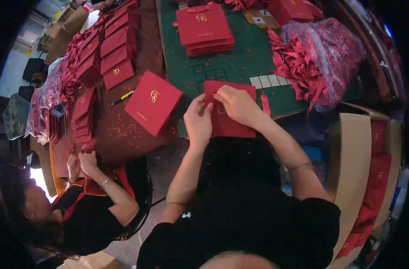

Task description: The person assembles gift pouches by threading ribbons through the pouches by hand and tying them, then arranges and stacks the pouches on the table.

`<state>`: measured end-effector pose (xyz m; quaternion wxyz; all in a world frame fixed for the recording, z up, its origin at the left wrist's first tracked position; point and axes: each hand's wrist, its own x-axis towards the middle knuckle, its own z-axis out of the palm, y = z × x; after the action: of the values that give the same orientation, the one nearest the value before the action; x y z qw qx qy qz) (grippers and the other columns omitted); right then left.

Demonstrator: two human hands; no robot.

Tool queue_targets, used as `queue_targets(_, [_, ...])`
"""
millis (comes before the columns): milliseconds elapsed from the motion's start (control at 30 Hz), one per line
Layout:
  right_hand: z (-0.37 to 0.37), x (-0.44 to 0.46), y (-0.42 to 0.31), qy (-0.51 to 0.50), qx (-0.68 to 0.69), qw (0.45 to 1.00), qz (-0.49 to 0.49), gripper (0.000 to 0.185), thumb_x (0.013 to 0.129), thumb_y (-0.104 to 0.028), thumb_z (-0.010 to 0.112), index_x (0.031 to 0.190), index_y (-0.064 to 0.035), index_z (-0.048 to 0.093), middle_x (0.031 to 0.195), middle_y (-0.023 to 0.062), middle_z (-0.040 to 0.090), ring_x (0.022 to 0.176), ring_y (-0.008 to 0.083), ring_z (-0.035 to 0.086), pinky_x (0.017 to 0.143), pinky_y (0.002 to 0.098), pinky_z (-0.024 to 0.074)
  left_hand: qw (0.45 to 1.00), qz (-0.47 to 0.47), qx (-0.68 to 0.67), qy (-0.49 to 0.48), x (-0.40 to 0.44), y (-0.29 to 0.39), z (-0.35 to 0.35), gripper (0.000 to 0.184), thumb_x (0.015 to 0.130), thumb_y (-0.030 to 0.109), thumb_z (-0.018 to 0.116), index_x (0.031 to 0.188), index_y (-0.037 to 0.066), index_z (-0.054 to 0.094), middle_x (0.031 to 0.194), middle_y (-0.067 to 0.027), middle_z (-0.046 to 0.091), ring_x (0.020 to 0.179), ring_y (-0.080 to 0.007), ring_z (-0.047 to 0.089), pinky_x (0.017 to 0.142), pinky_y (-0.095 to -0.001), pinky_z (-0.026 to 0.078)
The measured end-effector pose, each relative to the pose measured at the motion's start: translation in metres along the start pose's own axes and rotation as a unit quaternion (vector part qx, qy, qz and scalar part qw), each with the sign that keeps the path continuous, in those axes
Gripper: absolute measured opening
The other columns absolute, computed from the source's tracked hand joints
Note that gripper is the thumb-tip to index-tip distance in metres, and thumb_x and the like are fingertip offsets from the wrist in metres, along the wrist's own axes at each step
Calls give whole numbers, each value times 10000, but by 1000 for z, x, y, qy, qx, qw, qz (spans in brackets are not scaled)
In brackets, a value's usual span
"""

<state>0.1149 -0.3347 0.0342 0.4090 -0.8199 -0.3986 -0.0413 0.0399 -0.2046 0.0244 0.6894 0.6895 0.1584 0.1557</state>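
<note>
Flat at the front edge of the green tabletop lies a red paper bag (238, 127) with a faint gold print, partly covered by my hands. My left hand (198, 121) has its fingers curled at the bag's left edge, gripping it. Bent over the bag's upper part is my right hand (237, 104), fingers pinched together on something too small to make out. To the left sits another red bag (154, 102) with a gold logo. Beyond my hands stands a stack of red bags (205, 27).
White rectangular pieces (270, 80) and a plastic sack of red ribbons (318, 58) lie to the right. A yellow pen (126, 95) rests left. A co-worker's hands (82, 163) handle red ribbon at lower left. An open carton (352, 157) with red bags stands right.
</note>
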Motion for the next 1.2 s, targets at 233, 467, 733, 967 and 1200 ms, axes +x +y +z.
queue_targets(233, [4, 1, -3, -25, -118, 990, -79, 168, 783, -102, 548, 914, -38, 632, 855, 117, 601, 835, 292, 616, 652, 397, 511, 989, 32, 141, 7, -5, 15, 0, 321, 867, -39, 594, 1187, -51, 574, 1074, -114, 651, 988, -158, 595, 864, -287, 473])
queue_targets(467, [-10, 16, -13, -111, -125, 986, 9, 176, 837, -187, 535, 851, -45, 639, 840, 138, 627, 812, 334, 623, 664, 459, 493, 993, 71, 91, 20, -11, 7, 5, 317, 891, -53, 548, 1207, -44, 557, 1059, -138, 657, 967, -168, 620, 861, -287, 487])
queue_targets(733, [-22, 24, -14, -175, -116, 976, 52, 239, 887, -241, 511, 808, -55, 637, 798, 164, 648, 782, 362, 638, 660, 478, 487, 998, 52, 31, 20, -11, 7, 12, 331, 904, -34, 553, 1234, -45, 532, 1075, -89, 629, 965, -154, 604, 838, -274, 481])
queue_targets(967, [-43, 13, -3, -179, -153, 972, 7, 261, 927, -257, 453, 944, -28, 576, 908, 172, 640, 875, 355, 627, 678, 470, 496, 935, -198, -294, -33, -5, 20, 18, 382, 939, -24, 474, 1320, -46, 450, 1215, -132, 582, 1056, -188, 590, 905, -314, 477])
queue_targets(1200, [-52, 4, 25, -171, -9, 984, 54, 235, 960, -317, 444, 914, -112, 549, 877, 150, 609, 852, 361, 604, 681, 462, 450, 848, 300, 413, -144, 9, 36, 15, 395, 789, -11, 590, 1184, 12, 571, 987, -99, 590, 884, -275, 603, 739, -349, 492])
